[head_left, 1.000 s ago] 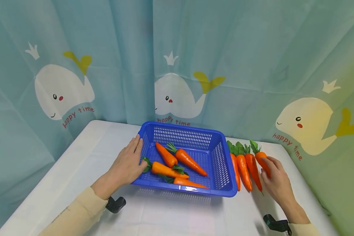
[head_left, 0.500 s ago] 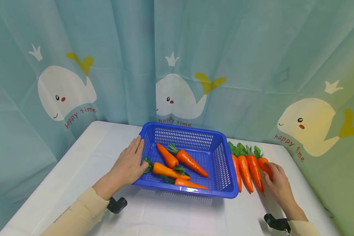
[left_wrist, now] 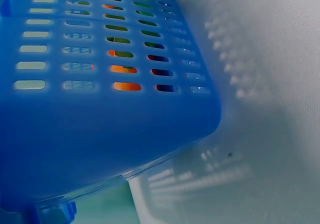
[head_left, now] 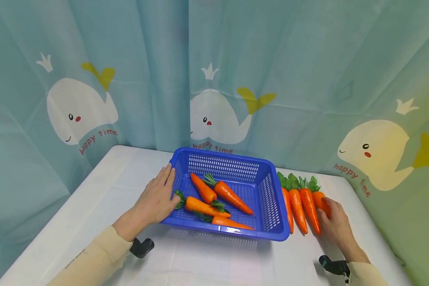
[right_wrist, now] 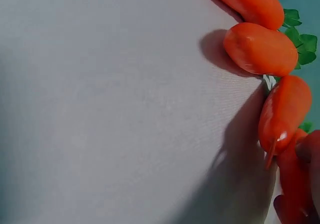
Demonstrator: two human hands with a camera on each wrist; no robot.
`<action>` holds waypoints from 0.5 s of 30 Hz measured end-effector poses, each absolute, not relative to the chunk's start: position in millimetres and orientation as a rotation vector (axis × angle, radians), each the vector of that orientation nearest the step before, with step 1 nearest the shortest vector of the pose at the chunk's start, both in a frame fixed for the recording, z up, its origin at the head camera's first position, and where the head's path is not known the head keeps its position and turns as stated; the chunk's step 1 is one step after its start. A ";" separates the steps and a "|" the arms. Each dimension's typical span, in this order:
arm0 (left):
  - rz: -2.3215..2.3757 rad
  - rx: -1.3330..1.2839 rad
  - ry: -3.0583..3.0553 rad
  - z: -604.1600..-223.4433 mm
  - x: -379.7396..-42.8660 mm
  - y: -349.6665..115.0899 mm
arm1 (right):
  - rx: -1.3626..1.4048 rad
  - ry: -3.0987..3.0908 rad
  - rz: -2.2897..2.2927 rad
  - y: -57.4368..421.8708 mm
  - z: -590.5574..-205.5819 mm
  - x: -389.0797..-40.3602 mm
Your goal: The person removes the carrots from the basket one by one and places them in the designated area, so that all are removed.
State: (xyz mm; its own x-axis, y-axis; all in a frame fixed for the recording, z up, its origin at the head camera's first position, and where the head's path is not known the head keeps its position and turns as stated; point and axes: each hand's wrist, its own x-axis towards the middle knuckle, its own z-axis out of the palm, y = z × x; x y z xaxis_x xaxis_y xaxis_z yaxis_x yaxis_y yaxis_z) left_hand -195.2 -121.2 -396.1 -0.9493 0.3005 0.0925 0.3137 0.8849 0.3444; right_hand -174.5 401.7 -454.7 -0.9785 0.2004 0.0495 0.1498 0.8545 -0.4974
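Observation:
My left hand rests with fairly straight fingers along the left side of a blue plastic basket. In it lie several orange carrots with green tops. To the right, my right hand holds a carrot between thumb and fingers; its lower part is hidden by the hand. That carrot lies at the right end of a side-by-side row, beside another carrot. The left wrist view shows the slotted basket wall, with orange showing through. In the right wrist view, carrot tips point toward the camera.
A white-covered table carries everything. Behind it hangs a teal curtain with printed whales, close to the basket's back rim. Two more carrots, one being this carrot, lie between the basket's right side and the held one's neighbour.
My right hand has brought its carrot down beside the row, with the leafy top lower and nearer the neighbouring carrot. It barely moves in the last half second. The left hand stays on the basket.

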 end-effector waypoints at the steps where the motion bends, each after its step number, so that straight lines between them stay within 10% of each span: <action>1: -0.563 -0.495 -3.010 -396.5 -195.1 -121.0 | -0.289 -2.942 0.782 401.9 -454.6 -175.3; 15: -0.565 -0.499 -3.008 -396.8 -195.6 -122.2 | -0.256 -2.918 0.792 391.5 -445.8 -174.9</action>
State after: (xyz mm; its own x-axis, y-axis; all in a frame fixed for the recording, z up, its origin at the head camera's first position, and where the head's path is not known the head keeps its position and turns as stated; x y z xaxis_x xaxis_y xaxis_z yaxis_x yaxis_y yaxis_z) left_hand -195.6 -122.2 -396.8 -0.9474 0.3047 0.0981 0.3196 0.8818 0.3467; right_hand -174.9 391.5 -445.8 -0.9801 0.1899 0.0587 0.1341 0.8500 -0.5094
